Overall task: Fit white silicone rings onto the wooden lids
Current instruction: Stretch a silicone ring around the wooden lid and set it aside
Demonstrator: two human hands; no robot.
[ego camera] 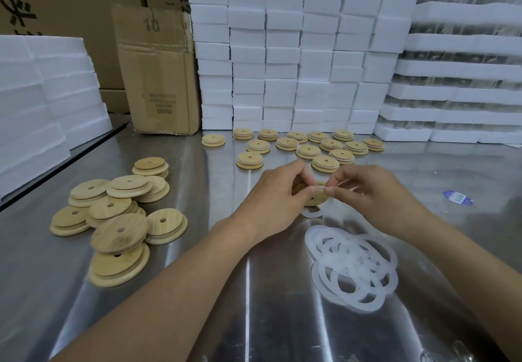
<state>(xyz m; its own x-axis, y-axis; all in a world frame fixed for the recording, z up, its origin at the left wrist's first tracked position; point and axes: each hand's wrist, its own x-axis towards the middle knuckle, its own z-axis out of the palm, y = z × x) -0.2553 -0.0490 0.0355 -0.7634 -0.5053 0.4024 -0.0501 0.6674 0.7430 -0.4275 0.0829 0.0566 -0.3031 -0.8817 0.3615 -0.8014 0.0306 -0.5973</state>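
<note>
Head view: at the middle of the surface (268, 319), the left hand (278, 192) holds a wooden lid (316, 199) and the right hand (367, 189) pinches a white ring (312, 214) onto it. Finished lids (308, 151) sit by the far edge. Many bare lids (118, 220) wait by the left edge, loose rings (353, 265) near the front.

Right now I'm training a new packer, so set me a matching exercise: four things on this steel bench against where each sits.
1. bare lids
2. ringed lids
3. loose rings
4. held lid

A. between left hand and right hand
B. rows before the foam blocks
C. heap left of the arms
D. pile at near right

Pairs: 1-C, 2-B, 3-D, 4-A
</note>
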